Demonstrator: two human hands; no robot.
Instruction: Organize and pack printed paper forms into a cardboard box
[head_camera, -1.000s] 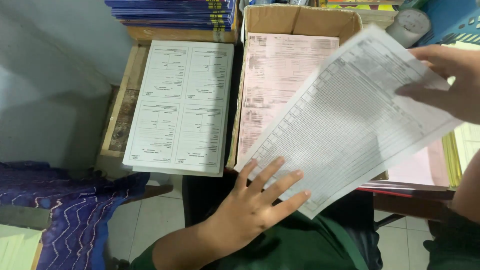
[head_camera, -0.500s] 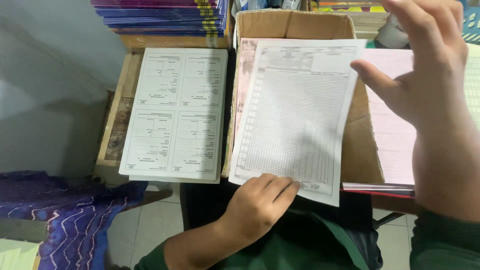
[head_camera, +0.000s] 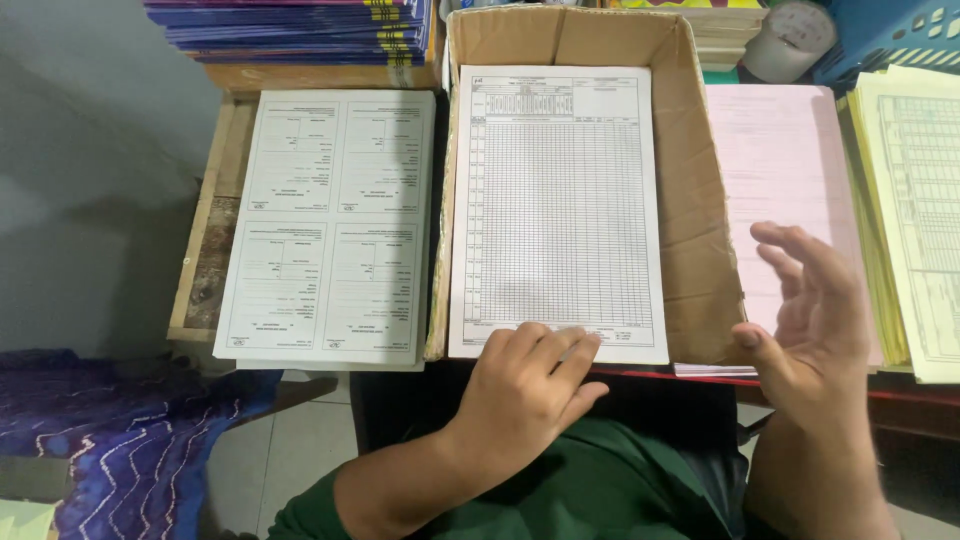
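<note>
Sheet-laying step: my left hand (head_camera: 525, 385) presses flat on the gridded form (head_camera: 557, 210) lying in the cardboard box (head_camera: 700, 230); right hand (head_camera: 810, 310) hovers spread, empty, over the pink stack (head_camera: 775, 160). I judge squaring comes next.

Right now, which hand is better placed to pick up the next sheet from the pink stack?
Probably the right hand: it hovers open over the pink stack. The left hand is pressing the gridded sheet in the cardboard box.
</note>
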